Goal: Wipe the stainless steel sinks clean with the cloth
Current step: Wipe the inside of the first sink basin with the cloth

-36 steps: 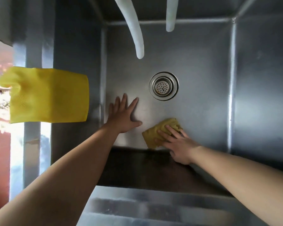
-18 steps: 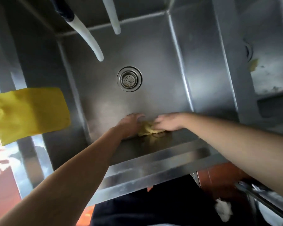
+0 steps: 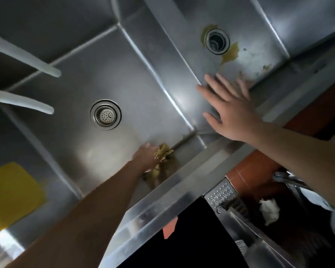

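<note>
Head view: left hand (image 3: 146,157) partly hides crumpled cloth (image 3: 163,152).

L hand (image 3: 146,157) gripping; R hand (image 3: 228,111) splayed.

Head cam, tilted, close above sinks (image 3: 108,78)

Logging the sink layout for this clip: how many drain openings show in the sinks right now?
2. One drain sits in the floor of the left sink, which the left hand wipes with the cloth. The other drain is in the stained right sink. No others show.
</note>
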